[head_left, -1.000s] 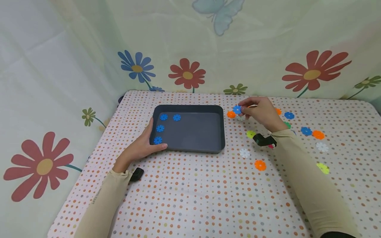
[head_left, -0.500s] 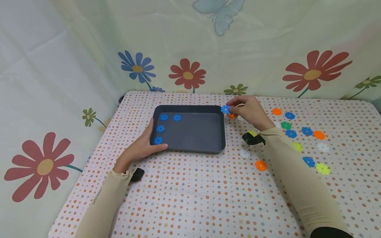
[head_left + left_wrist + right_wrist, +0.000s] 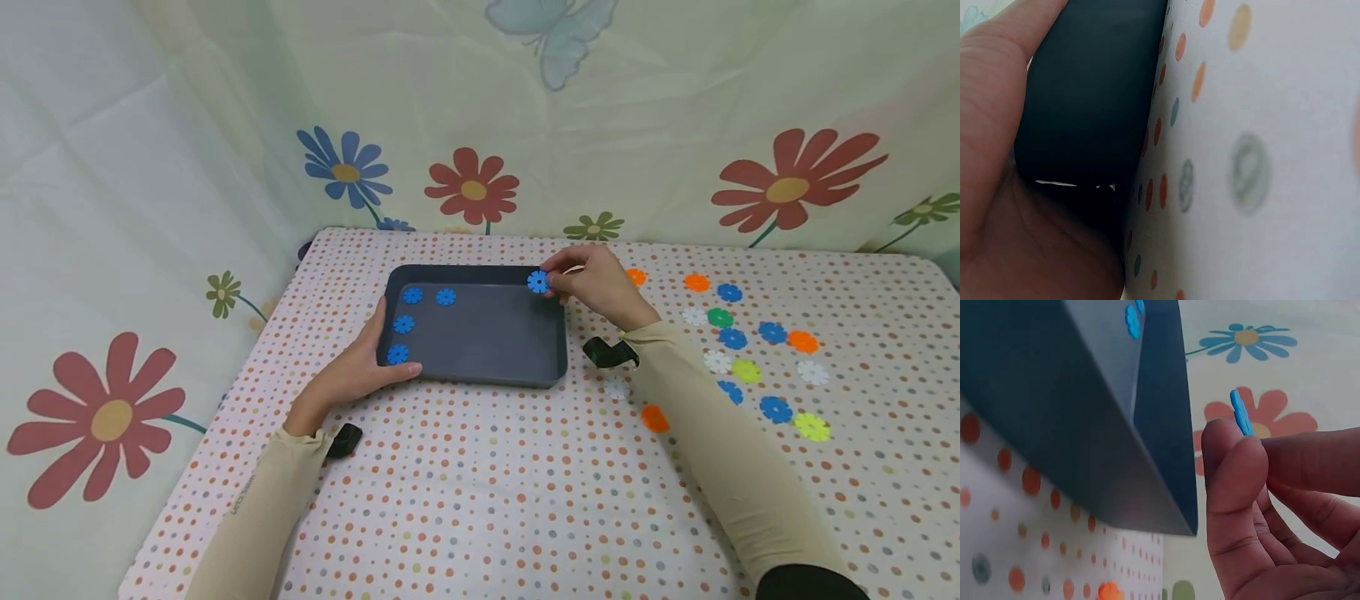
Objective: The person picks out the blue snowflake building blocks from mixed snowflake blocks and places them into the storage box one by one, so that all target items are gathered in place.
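A dark grey rectangular tray (image 3: 487, 342) lies on the table with several blue snowflake discs (image 3: 403, 324) along its left side and back left corner. My left hand (image 3: 352, 371) grips the tray's near left corner, thumb over the near rim; in the left wrist view the thumb (image 3: 988, 125) lies along the dark wall. Above the tray's back right corner, my right hand (image 3: 600, 287) pinches another blue snowflake disc (image 3: 537, 282). In the right wrist view this disc (image 3: 1242, 412) stands edge-on between thumb and fingertips, apart from the tray wall.
Loose snowflake discs in orange, white, green, yellow and blue lie scattered right of the tray, among them a green disc (image 3: 720, 317) and a yellow disc (image 3: 812, 427). The right forearm covers part of them. A flowered curtain (image 3: 637, 125) hangs behind the dotted tablecloth (image 3: 465, 500).
My right hand has moved left with the blue snowflake disc, from the table right of the tray to above the tray's back right corner. The left hand and tray have stayed in place.
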Demonstrator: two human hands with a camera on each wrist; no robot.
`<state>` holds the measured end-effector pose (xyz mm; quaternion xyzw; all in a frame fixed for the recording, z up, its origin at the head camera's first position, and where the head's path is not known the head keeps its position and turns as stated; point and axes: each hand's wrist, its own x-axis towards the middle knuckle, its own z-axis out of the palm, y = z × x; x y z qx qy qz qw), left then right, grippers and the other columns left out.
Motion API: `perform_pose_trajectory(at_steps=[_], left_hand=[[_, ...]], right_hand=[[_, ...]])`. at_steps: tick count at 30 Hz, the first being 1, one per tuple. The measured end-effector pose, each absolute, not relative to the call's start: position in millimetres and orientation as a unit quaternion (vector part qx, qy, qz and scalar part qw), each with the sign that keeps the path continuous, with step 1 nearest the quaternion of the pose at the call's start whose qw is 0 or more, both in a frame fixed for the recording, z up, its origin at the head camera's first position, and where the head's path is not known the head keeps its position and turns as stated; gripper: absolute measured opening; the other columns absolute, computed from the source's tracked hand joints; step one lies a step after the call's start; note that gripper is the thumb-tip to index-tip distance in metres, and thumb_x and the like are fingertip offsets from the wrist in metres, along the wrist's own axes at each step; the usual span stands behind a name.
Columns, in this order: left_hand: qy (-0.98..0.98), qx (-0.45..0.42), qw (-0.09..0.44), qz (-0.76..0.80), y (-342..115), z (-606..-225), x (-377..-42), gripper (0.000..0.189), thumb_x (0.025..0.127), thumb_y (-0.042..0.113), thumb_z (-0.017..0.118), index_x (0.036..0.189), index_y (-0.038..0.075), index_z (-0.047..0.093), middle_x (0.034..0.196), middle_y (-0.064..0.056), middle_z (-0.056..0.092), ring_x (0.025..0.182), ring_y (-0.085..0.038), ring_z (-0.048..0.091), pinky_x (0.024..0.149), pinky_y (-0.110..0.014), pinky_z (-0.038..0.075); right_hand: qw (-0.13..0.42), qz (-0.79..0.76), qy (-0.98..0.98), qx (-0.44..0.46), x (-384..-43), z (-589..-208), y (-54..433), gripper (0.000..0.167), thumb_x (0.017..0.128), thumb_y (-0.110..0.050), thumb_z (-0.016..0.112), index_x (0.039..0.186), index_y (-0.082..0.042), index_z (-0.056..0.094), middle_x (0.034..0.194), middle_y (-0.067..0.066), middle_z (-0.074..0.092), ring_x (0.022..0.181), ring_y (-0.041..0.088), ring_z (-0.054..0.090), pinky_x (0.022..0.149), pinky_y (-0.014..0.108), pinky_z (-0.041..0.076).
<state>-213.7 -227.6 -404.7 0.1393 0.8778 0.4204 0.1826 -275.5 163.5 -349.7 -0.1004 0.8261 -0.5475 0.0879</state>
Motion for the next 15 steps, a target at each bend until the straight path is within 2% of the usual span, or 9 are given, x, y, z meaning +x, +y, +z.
perform_pose_trajectory(at_steps=[6, 12, 15], left_hand=[[0.878, 0.139, 0.184, 0.419, -227, -405, -214, 0.129, 0.095, 0.060, 0.076, 0.168, 0.025, -0.023, 0.176, -0.001, -0.021, 0.163, -0.029, -0.010, 0.125, -0.065, 0.011], [0.881, 0.141, 0.180, 0.414, -228, -406, -216, 0.128, 0.095, 0.060, 0.076, 0.169, 0.027, -0.023, 0.176, 0.000, -0.020, 0.163, -0.028, -0.009, 0.125, -0.065, 0.011], [0.882, 0.139, 0.183, 0.413, -228, -406, -215, 0.128, 0.095, 0.059, 0.076, 0.169, 0.026, -0.023, 0.176, -0.001, -0.020, 0.163, -0.029, -0.009, 0.125, -0.065, 0.012]], right_hand=[[0.086, -0.540, 0.829, -0.116, -279, -351, 150, 0.020, 0.104, -0.002, 0.068, 0.119, 0.009, 0.073, 0.100, 0.025, 0.074, 0.076, 0.030, 0.068, 0.075, 0.034, 0.059], [0.094, -0.552, 0.820, -0.116, -280, -352, 134, 0.017, 0.103, -0.002, 0.069, 0.116, 0.008, 0.074, 0.098, 0.025, 0.074, 0.086, 0.044, 0.069, 0.077, 0.042, 0.061], [0.101, -0.552, 0.819, -0.118, -281, -353, 126, 0.016, 0.103, -0.002, 0.070, 0.115, 0.008, 0.074, 0.097, 0.024, 0.075, 0.088, 0.046, 0.068, 0.079, 0.044, 0.060]])
